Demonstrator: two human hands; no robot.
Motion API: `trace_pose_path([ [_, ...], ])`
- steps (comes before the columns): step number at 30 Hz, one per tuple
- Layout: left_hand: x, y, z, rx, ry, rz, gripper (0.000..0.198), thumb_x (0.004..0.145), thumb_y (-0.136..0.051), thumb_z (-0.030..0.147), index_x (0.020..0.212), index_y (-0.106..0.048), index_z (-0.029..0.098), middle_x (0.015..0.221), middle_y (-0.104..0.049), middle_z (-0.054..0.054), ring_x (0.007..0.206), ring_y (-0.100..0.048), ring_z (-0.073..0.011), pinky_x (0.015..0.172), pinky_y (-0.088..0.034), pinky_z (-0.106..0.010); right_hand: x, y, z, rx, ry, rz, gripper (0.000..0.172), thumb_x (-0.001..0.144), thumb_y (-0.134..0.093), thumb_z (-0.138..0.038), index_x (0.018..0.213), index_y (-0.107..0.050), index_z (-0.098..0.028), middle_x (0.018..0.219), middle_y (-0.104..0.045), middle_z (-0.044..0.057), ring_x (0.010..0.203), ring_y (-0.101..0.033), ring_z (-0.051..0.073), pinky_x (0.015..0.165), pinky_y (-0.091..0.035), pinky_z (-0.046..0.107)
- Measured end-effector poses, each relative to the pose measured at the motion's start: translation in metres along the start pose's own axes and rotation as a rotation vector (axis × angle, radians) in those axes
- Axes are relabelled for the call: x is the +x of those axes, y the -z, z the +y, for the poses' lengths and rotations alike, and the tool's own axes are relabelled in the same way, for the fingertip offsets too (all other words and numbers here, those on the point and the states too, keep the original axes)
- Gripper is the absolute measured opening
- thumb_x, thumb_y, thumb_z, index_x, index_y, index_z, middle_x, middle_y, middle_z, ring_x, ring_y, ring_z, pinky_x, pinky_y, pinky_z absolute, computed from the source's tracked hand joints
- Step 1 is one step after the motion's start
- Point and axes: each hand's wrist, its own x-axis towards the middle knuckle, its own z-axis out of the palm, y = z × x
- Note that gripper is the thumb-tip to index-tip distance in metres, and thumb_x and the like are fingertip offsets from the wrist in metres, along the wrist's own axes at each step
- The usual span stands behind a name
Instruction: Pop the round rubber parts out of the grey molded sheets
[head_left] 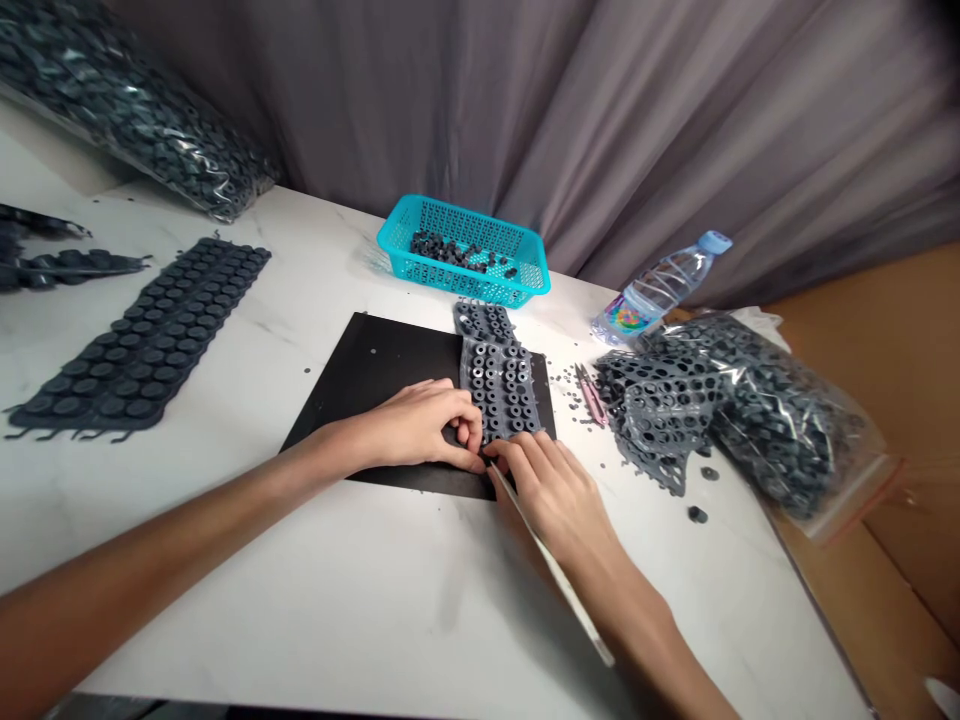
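Note:
A grey rubber sheet [501, 375] studded with small round parts lies on a black mat [375, 375] in the middle of the white table [300, 560]. My left hand [420, 425] rests on the mat with its fingers curled and pinched on the sheet's near left edge. My right hand [551, 490] meets it at the sheet's near edge, closed around a thin pale stick-like tool [551, 565] that runs back along my wrist. Its tip touches the sheet by my left fingertips.
A teal basket [465, 250] holding loose dark round parts stands behind the mat. Emptied grey webbing [649, 410], a bag of parts [780, 425], pink snips [591, 392] and a water bottle [660, 290] are at right. Another full sheet [142, 340] lies at left, a big bag [127, 110] beyond.

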Motion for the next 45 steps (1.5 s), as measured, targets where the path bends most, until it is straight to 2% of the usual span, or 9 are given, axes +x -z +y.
trace_pose_path([
  [3, -0.002, -0.001, 0.003, 0.008, 0.006, -0.004, 0.02, 0.083, -0.075, 0.047, 0.082, -0.071, 0.028, 0.09, -0.066, 0.006, 0.093, -0.053, -0.017, 0.077, -0.035, -0.026, -0.001, -0.002, -0.009, -0.044, -0.078, 0.008, 0.014, 0.103, -0.047, -0.014, 0.106, -0.061, -0.014, 0.089, -0.064, 0.009, 0.083, -0.059, 0.025, 0.075, -0.045, 0.037],
  [7, -0.004, -0.002, 0.002, -0.001, 0.015, 0.001, 0.022, 0.085, -0.074, 0.049, 0.084, -0.07, 0.028, 0.091, -0.065, 0.006, 0.094, -0.053, -0.0167, 0.076, -0.036, -0.026, -0.002, 0.001, -0.016, 0.111, -0.2, -0.008, 0.015, 0.103, -0.047, -0.017, 0.113, -0.057, -0.015, 0.095, -0.063, 0.009, 0.087, -0.061, 0.025, 0.075, -0.048, 0.036],
  [13, -0.003, -0.003, -0.002, -0.021, 0.005, 0.013, 0.026, 0.082, -0.076, 0.054, 0.083, -0.07, 0.029, 0.091, -0.065, 0.006, 0.094, -0.054, -0.0167, 0.076, -0.037, -0.026, 0.0, 0.02, 0.006, 0.378, -0.317, -0.01, 0.013, 0.101, -0.053, -0.022, 0.112, -0.06, -0.018, 0.093, -0.063, 0.006, 0.085, -0.063, 0.021, 0.074, -0.051, 0.033],
  [17, -0.002, -0.003, -0.002, -0.029, -0.007, 0.014, 0.025, 0.082, -0.077, 0.053, 0.083, -0.072, 0.029, 0.09, -0.066, 0.006, 0.093, -0.054, -0.0165, 0.075, -0.037, -0.026, -0.002, 0.028, 0.014, 0.575, -0.275, -0.111, 0.011, 0.1, -0.057, -0.021, 0.109, -0.064, -0.022, 0.092, -0.066, 0.004, 0.084, -0.063, 0.018, 0.076, -0.051, 0.03],
  [19, -0.002, -0.003, -0.002, -0.024, -0.013, 0.02, 0.021, 0.081, -0.078, 0.05, 0.083, -0.072, 0.029, 0.089, -0.066, 0.006, 0.092, -0.054, -0.0162, 0.075, -0.037, -0.026, -0.002, 0.027, 0.013, 0.615, -0.228, -0.114, 0.008, 0.1, -0.059, -0.023, 0.104, -0.065, -0.022, 0.092, -0.068, 0.004, 0.084, -0.063, 0.018, 0.076, -0.05, 0.03],
  [29, -0.002, -0.005, 0.001, -0.029, 0.014, 0.045, 0.026, 0.08, -0.077, 0.054, 0.08, -0.073, 0.029, 0.086, -0.066, 0.005, 0.09, -0.054, -0.0168, 0.074, -0.037, -0.026, 0.0, 0.027, 0.016, 0.545, -0.136, -0.119, 0.019, 0.103, -0.055, -0.034, 0.098, -0.067, -0.021, 0.093, -0.07, 0.007, 0.086, -0.064, 0.021, 0.078, -0.051, 0.033],
  [35, -0.001, -0.005, 0.004, -0.038, 0.071, 0.044, 0.023, 0.076, -0.08, 0.052, 0.079, -0.073, 0.03, 0.086, -0.067, 0.006, 0.092, -0.054, -0.0173, 0.075, -0.036, -0.026, 0.0, 0.028, 0.015, 0.495, -0.106, -0.125, 0.024, 0.107, -0.045, -0.031, 0.101, -0.066, -0.02, 0.094, -0.07, 0.008, 0.088, -0.066, 0.021, 0.076, -0.054, 0.031],
  [39, 0.001, -0.004, 0.008, -0.047, 0.13, 0.033, 0.023, 0.074, -0.081, 0.051, 0.078, -0.073, 0.03, 0.087, -0.068, 0.006, 0.093, -0.054, -0.0179, 0.074, -0.036, -0.026, 0.0, 0.025, 0.015, 0.466, -0.09, -0.104, 0.02, 0.106, -0.047, -0.028, 0.099, -0.065, -0.021, 0.093, -0.07, 0.007, 0.085, -0.067, 0.02, 0.076, -0.054, 0.031],
  [45, 0.003, -0.002, 0.009, -0.055, 0.135, 0.027, 0.024, 0.072, -0.082, 0.053, 0.076, -0.074, 0.03, 0.085, -0.068, 0.007, 0.091, -0.054, -0.0174, 0.074, -0.036, -0.026, -0.004, 0.019, 0.021, 0.471, -0.063, -0.057, 0.013, 0.103, -0.053, -0.029, 0.096, -0.064, -0.024, 0.092, -0.07, 0.006, 0.082, -0.068, 0.02, 0.074, -0.054, 0.031],
])
